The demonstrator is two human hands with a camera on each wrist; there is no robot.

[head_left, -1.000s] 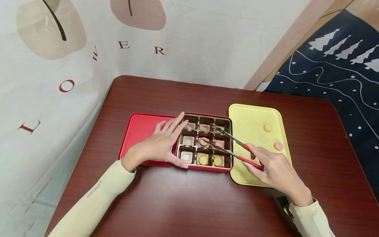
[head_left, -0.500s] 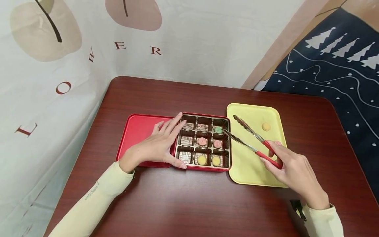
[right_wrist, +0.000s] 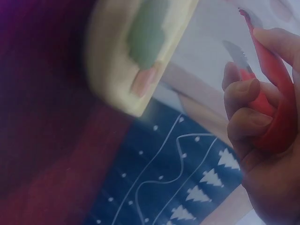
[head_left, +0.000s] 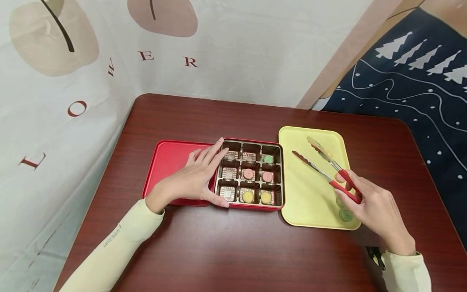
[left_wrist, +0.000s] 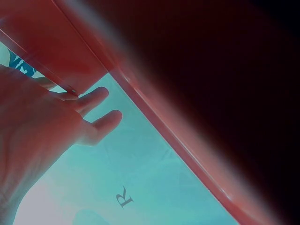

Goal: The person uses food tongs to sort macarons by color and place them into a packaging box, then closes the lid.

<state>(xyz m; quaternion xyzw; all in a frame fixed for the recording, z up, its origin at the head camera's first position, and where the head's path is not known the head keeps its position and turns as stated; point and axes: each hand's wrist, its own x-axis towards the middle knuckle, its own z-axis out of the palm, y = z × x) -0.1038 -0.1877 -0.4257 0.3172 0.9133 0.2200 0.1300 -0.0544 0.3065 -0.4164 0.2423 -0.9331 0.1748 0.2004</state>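
Note:
My left hand (head_left: 197, 178) rests against the left side of a red box (head_left: 251, 207), fingers spread and fairly straight, the thumb at its front corner. In the box's compartments sit two pink macaron-like rounds, one at the right middle (head_left: 267, 177), two yellow rounds in the front row (head_left: 247, 197) and a green round (head_left: 268, 159) at the back right. My right hand (head_left: 379, 207) grips red-handled tongs (head_left: 328, 172), spread apart with nothing between their tips, over the yellow tray (head_left: 306, 202). In the right wrist view, fingers curl round the red handles (right_wrist: 269, 70).
Left of the box lies a red lid (head_left: 171, 162), partly under my left hand. On the tray are a pink round (head_left: 339, 177), a yellow round partly behind the tongs, and green rounds (head_left: 346, 215) beside my right hand. A printed cloth (head_left: 237, 61) hangs behind the table (head_left: 219, 251).
The tongs let go of the green round in the back right compartment, then my right hand carried them rightward over the tray. My left hand stays at the box.

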